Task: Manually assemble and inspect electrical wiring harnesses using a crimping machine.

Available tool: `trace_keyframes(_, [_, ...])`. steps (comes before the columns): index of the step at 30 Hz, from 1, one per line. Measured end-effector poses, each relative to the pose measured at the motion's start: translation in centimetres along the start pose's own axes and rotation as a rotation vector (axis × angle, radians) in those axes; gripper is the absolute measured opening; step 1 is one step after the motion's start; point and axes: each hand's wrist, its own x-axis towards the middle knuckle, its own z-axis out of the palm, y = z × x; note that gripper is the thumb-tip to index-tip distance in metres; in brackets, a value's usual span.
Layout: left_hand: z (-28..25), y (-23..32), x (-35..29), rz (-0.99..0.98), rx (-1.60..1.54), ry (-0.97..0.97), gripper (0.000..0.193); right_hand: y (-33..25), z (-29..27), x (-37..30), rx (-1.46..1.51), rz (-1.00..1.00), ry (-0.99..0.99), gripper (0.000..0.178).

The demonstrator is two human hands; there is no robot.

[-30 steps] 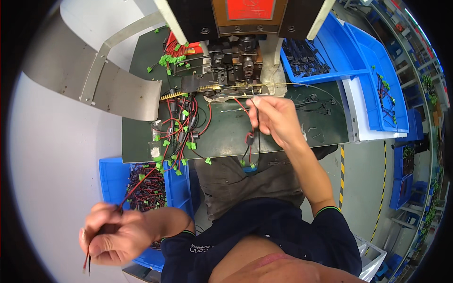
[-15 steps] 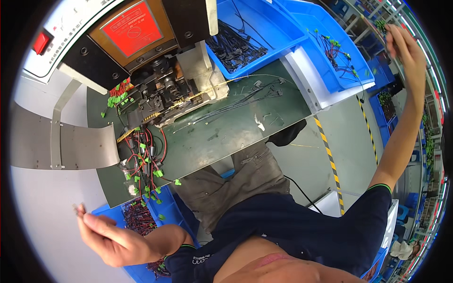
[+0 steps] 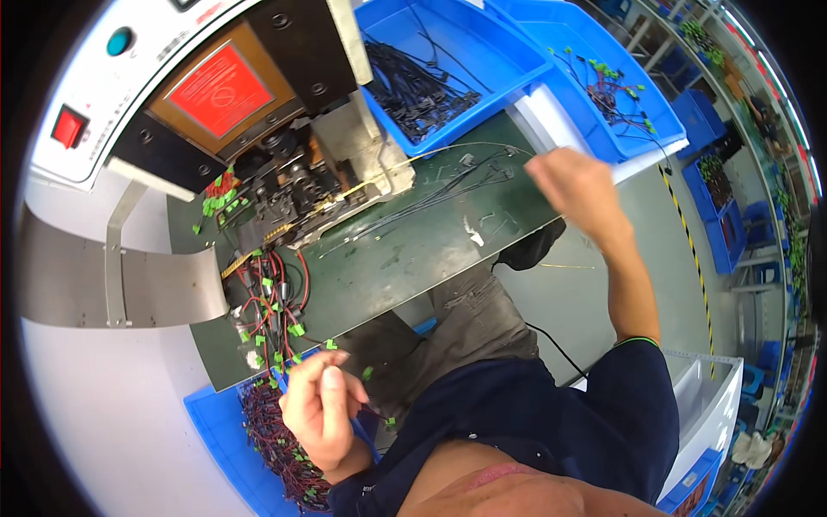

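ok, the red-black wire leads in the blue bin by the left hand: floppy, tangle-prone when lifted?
Probably floppy: the wire leads lie curled in a loose heap in the blue bin. Likely to snag, since strands and green connectors interlace. Seemingly light: the left hand pinches one thin wire with fingertips alone.

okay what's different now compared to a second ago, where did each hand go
The right hand left the wires at the machine, swung out to the blue bins on the right, and has come back over the green bench, apparently empty. The left hand rose from low at the left to above the blue bin of red and black wires, pinching a thin wire. The terminal crimping machine and bins stayed put.
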Motion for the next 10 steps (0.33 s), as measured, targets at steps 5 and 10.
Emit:
trace_keyframes(5, [0.1, -3.7, 1.9, -0.070, -0.067, 0.137, 0.018, 12.4, -7.1, -3.1, -0.457, 0.429, 0.176, 0.040])
trace_keyframes(10, [1.3, -7.0, 4.9, -0.085, -0.159, 0.048, 0.018, 18.9, -9.4, -5.4, -0.091, 1.019, -0.325, 0.070])
